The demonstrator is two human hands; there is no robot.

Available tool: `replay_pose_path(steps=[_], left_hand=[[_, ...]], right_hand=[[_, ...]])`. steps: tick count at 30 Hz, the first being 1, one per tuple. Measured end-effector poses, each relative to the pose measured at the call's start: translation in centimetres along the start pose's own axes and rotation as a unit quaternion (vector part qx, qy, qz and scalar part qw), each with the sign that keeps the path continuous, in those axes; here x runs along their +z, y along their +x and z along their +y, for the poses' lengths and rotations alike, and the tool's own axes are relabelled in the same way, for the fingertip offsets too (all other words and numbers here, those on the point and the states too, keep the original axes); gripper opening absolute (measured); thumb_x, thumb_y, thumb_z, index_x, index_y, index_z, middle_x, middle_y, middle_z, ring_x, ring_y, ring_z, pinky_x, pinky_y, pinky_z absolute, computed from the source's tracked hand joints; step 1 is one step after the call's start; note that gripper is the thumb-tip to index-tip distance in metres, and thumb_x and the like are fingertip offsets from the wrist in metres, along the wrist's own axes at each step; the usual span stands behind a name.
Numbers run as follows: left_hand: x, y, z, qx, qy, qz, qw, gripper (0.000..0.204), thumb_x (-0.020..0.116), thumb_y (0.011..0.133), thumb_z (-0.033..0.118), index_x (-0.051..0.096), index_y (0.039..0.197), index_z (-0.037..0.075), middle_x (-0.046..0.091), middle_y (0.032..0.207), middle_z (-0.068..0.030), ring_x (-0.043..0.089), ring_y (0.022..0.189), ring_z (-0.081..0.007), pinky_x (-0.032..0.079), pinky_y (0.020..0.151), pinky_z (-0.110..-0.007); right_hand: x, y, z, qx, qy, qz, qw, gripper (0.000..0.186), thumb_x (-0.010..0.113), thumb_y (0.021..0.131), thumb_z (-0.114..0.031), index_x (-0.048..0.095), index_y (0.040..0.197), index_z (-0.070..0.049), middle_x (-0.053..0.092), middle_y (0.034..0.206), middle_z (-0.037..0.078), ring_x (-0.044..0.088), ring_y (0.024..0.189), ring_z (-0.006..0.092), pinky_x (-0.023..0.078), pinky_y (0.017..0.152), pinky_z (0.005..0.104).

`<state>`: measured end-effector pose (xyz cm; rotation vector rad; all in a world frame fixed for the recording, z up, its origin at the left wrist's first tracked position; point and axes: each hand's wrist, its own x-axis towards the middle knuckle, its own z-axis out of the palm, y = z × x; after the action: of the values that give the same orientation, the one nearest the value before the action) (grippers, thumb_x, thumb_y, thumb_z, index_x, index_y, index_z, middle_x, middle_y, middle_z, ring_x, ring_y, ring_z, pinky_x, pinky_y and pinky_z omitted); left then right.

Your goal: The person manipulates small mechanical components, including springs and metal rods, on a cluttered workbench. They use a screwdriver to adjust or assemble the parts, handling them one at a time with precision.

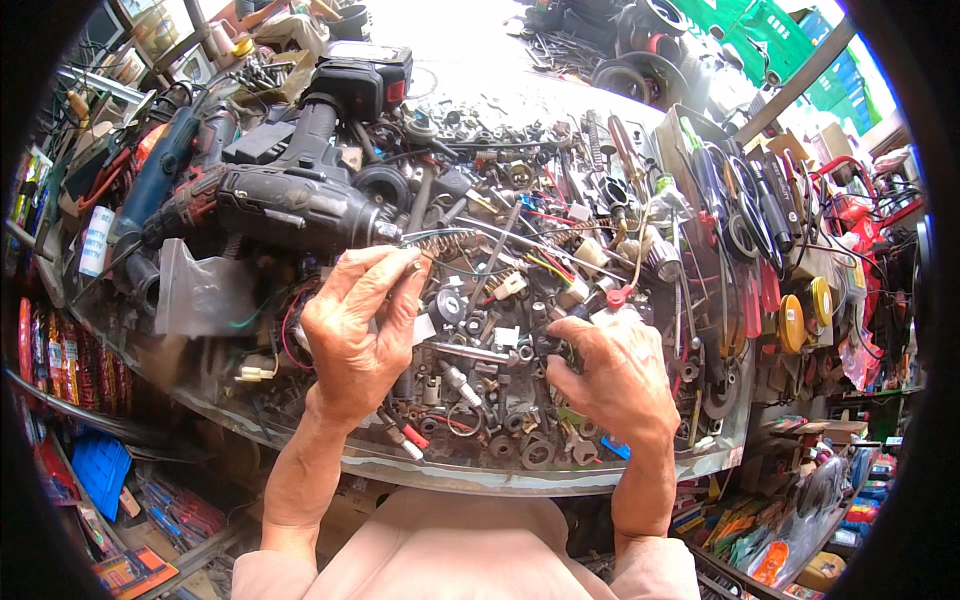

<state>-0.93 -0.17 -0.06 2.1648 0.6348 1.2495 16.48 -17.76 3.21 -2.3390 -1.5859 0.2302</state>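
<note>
Pinching left hand: your fingertips nearly meet beside the spring, likely for precision.
Right hand: half-curled among metal parts.
Both holds: unclear.

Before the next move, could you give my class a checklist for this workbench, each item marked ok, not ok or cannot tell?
1. Hands apart from each other: ok. The left hand and right hand have a gap between them.
2. Left hand's hold identified: cannot tell. Its fingertips are drawn together, but anything between them is too small to make out.
3. Right hand's hold identified: cannot tell. Its fingers and thumb are down among loose parts.
4. Uncluttered surface around the right hand: not ok. Loose parts crowd it.
5. Plastic bag away from the right hand: ok. It lies beyond the left hand, to the left.
</note>
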Motion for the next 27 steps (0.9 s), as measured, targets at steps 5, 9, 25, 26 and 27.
replay_pose_path(steps=[5,9,25,26,27], left_hand=[[-0.2,0.1,0.1,0.000,0.003,-0.001,1.000,0.022,0.079,0.085,-0.004,0.075,0.107,-0.001,0.072,0.095,-0.0127,0.071,0.078,-0.0235,0.055,0.066,-0.032],[-0.2,0.1,0.1,-0.002,0.005,0.001,1.000,0.022,0.079,0.085,-0.004,0.075,0.106,-0.001,0.072,0.095,-0.0128,0.071,0.078,-0.0236,0.056,0.066,-0.032],[0.0,0.2,-0.1,0.027,0.006,-0.014,1.000,0.023,0.077,0.086,-0.003,0.074,0.109,0.000,0.072,0.098,-0.0142,0.072,0.082,-0.0275,0.057,0.071,-0.034],[0.1,0.2,-0.1,0.039,0.010,-0.015,0.999,0.023,0.077,0.086,-0.003,0.074,0.109,0.000,0.072,0.098,-0.0144,0.072,0.082,-0.0281,0.057,0.071,-0.034],[0.0,0.2,0.1,0.039,0.012,-0.017,0.999,0.023,0.077,0.085,-0.004,0.074,0.108,-0.001,0.072,0.098,-0.0149,0.072,0.083,-0.0291,0.057,0.072,-0.035]], right_hand=[[-0.2,0.3,0.7,-0.023,0.020,0.055,0.998,0.021,0.076,0.078,-0.022,0.076,0.093,-0.007,0.065,0.064,0.009,0.066,0.063,0.0294,0.051,0.068,0.0425],[-1.6,0.7,0.6,0.061,0.116,0.075,0.988,0.019,0.075,0.084,-0.023,0.074,0.094,-0.008,0.062,0.058,0.009,0.065,0.054,0.0281,0.050,0.057,0.0396],[2.4,2.0,-1.3,-0.039,0.067,0.112,0.991,0.053,0.078,0.091,-0.027,0.061,0.135,-0.002,0.066,0.065,0.008,0.064,0.053,0.0226,0.047,0.054,0.0371],[2.9,2.2,-1.5,-0.057,-0.019,0.142,0.988,0.056,0.075,0.094,-0.034,0.061,0.137,-0.002,0.069,0.069,0.010,0.066,0.055,0.0259,0.047,0.055,0.0393],[3.3,2.3,-1.7,-0.051,-0.026,0.123,0.991,0.056,0.074,0.095,-0.035,0.060,0.138,-0.003,0.069,0.070,0.011,0.066,0.057,0.0272,0.047,0.055,0.0398]])
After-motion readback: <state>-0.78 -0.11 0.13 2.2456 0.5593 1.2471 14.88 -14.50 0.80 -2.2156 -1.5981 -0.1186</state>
